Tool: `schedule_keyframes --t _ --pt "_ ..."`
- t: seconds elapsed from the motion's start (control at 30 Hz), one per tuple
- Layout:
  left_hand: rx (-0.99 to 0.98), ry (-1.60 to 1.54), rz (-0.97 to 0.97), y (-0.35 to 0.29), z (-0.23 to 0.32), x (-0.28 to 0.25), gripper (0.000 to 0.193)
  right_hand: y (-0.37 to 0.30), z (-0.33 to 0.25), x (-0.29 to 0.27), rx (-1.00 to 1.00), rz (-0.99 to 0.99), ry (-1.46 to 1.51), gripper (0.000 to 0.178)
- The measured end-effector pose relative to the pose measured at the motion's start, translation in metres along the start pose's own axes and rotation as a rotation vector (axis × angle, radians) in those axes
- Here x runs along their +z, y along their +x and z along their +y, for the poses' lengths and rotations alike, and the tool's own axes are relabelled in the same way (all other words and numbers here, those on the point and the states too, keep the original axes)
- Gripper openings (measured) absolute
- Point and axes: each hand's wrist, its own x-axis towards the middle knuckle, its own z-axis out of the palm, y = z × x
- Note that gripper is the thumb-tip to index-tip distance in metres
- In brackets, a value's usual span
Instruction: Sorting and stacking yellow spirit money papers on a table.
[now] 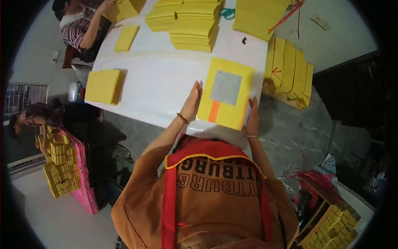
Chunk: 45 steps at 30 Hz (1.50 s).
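Observation:
A stack of yellow paper (227,114) lies at the near right edge of the white table, in front of me. Its top sheet carries a silver foil square (226,88) and an orange strip (214,111). My left hand (193,100) is alongside the stack's left side, fingers stretched out, thumb side up. On the opposite side, my right hand (252,118) stands flat against the right edge, fingers straight and pointing away from me. The stack sits between my two palms; neither hand has its fingers wrapped round it. The inner faces of both hands are partly hidden.
The white table (151,79) bears large yellow paper stacks (192,31), a smaller stack (103,86) at left and teal-handled scissors (227,13). Tied yellow bundles (290,74) stand beyond the right edge. One person (83,31) works at far left, another (39,118) at a pink-covered table.

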Motion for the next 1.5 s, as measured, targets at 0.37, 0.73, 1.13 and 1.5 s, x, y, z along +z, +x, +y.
schedule_keyframes --t 0.37,0.73,1.13,1.5 --pt "-0.026 0.331 -0.107 -0.005 0.005 0.016 0.07 0.013 0.019 0.033 -0.059 -0.17 0.137 0.056" --pt "-0.085 0.254 -0.163 -0.007 0.01 0.013 0.071 -0.001 -0.023 0.026 0.023 -0.116 0.701 0.051" --pt "-0.125 0.183 -0.245 0.0 0.011 0.003 0.072 0.008 -0.02 -0.01 -0.412 -0.036 -0.103 0.036" --pt "0.732 1.303 -0.615 -0.027 0.069 0.016 0.04 0.008 -0.017 0.002 -0.368 -0.068 0.087 0.02"
